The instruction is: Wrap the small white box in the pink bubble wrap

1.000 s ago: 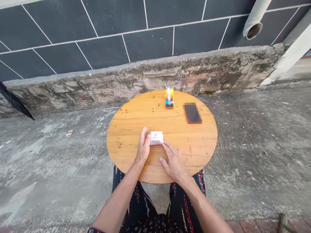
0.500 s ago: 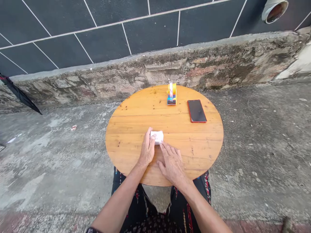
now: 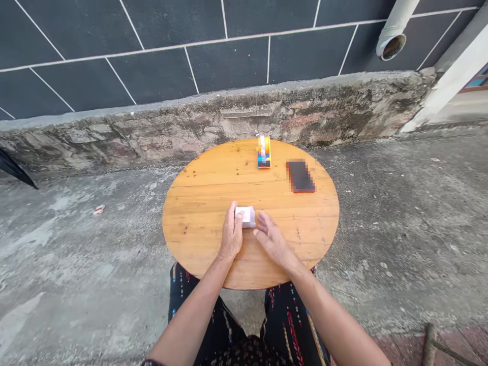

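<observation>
A small white paper-wrapped packet (image 3: 247, 217) with faint print on top lies on the round wooden table (image 3: 206, 203). My left hand (image 3: 232, 233) grips it from the left side, the thumb resting on its top. Just right of the packet, my right hand (image 3: 273, 239) holds nothing; its fingers are apart and bent toward the packet's right end, where the paper looks loose. Whether a fingertip brushes the paper is hard to tell.
Toward the table's far edge stands a yellow and blue tape dispenser (image 3: 264, 151). A dark phone (image 3: 301, 176), blurred by pixels, lies right of it. Behind is a stone wall base (image 3: 251, 116) with a pipe (image 3: 392, 44) above. A folded umbrella (image 3: 15, 169) shows at far left.
My right hand has lifted off the packet's near right corner and moved to its right side, fingers spreading. My left hand keeps its grip. The view has shifted slightly.
</observation>
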Demonstrator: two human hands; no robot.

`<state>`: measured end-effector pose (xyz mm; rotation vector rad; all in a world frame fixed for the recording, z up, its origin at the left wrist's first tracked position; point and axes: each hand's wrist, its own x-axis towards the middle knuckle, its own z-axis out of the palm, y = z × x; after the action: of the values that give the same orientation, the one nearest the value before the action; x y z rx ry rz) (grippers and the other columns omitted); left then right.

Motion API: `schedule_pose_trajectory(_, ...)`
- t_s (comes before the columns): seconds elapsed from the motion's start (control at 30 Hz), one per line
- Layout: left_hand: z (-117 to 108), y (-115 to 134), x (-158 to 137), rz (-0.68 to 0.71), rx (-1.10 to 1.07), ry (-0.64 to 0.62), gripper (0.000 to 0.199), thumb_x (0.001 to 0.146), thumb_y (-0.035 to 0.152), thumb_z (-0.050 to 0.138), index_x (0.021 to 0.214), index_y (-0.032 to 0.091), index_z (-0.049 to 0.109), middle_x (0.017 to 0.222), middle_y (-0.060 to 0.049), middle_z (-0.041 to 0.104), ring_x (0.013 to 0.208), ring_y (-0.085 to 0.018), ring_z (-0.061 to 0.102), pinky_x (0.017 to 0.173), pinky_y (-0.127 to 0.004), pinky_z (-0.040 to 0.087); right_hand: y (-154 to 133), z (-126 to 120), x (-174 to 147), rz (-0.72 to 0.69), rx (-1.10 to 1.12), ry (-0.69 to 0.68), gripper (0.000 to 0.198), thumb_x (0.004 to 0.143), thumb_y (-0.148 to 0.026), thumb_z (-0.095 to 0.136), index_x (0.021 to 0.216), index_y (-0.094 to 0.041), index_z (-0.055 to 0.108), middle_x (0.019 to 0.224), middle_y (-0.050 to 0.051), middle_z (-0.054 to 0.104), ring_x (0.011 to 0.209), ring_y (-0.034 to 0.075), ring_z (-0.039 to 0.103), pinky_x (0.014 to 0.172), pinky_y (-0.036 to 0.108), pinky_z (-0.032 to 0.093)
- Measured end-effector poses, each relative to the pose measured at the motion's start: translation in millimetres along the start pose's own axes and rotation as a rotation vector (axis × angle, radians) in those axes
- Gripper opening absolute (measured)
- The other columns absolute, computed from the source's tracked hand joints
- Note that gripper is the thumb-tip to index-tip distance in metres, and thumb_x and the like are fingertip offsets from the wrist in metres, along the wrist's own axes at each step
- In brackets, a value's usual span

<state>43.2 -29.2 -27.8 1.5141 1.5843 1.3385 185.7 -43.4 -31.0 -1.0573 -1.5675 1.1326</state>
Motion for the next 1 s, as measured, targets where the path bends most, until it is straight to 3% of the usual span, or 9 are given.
schedule_pose_trajectory(0.13,-0.4,1.2,0.8,-0.018,-0.002,-0.024,0.051,0.097,0.041,0.034,0.142,0.018,0.036,0.148,-0.012,0.039,0.138,-0.022,0.035,0.117,-0.042,0.025,-5.7,7.6,13.0,0.002,0.179,-0.111,0.059,0.084,-0.032,0.052,0.139,-0.018,0.037,0.143,0.013,0.045,0.132,0.024,0.045,0.109,0.044,0.039)
schedule_pose_trajectory(0.3,-0.5,-0.9,1.3,-0.026,-0.023,-0.046,0.052,0.097,0.040,0.035,0.144,0.017,0.033,0.149,-0.012,0.038,0.139,-0.021,0.033,0.117,-0.041,0.024,-5.2,4.7,6.2,0.038,0.243,-0.087,0.058,0.081,-0.030,0.057,0.136,-0.020,0.041,0.146,0.013,0.043,0.133,0.025,0.043,0.112,0.046,0.035)
schedule_pose_trajectory(0.5,-0.7,-10.3,1.5,-0.087,-0.350,0.127,0.049,0.096,0.044,0.040,0.137,0.018,0.042,0.141,-0.014,0.048,0.129,-0.023,0.047,0.110,-0.040,0.036,-10.1,-22.3,-18.6,0.159,0.225,0.077,0.052,0.086,-0.039,0.058,0.134,-0.021,0.047,0.141,0.012,0.048,0.131,0.027,0.046,0.112,0.051,0.034)
schedule_pose_trajectory(0.63,-2.3,-15.7,0.0,-0.127,-0.527,0.185,0.047,0.093,0.046,0.046,0.131,0.019,0.047,0.133,-0.014,0.055,0.120,-0.024,0.056,0.103,-0.040,0.044,-13.9,-13.2,-33.5,0.105,0.218,0.087,0.053,0.088,-0.041,0.057,0.136,-0.022,0.046,0.146,0.010,0.042,0.133,0.026,0.042,0.112,0.047,0.035)
schedule_pose_trajectory(0.8,-2.6,-16.8,-0.7,-0.107,-0.468,0.186,0.046,0.091,0.041,0.050,0.132,0.020,0.048,0.133,-0.012,0.055,0.120,-0.022,0.055,0.103,-0.037,0.043,-7.1,10.1,-23.4,-0.013,0.052,0.083,0.059,0.086,-0.028,0.056,0.142,-0.024,0.037,0.148,0.009,0.037,0.137,0.025,0.035,0.112,0.046,0.035)
schedule_pose_trajectory(1.0,0.0,-14.1,-2.8,-0.064,-0.326,0.158,0.043,0.091,0.040,0.050,0.130,0.021,0.050,0.133,-0.010,0.055,0.123,-0.022,0.052,0.104,-0.036,0.041,-5.4,14.5,-16.1,-0.027,-0.018,0.051,0.059,0.085,-0.025,0.054,0.141,-0.020,0.037,0.145,0.011,0.041,0.133,0.024,0.040,0.110,0.044,0.037)
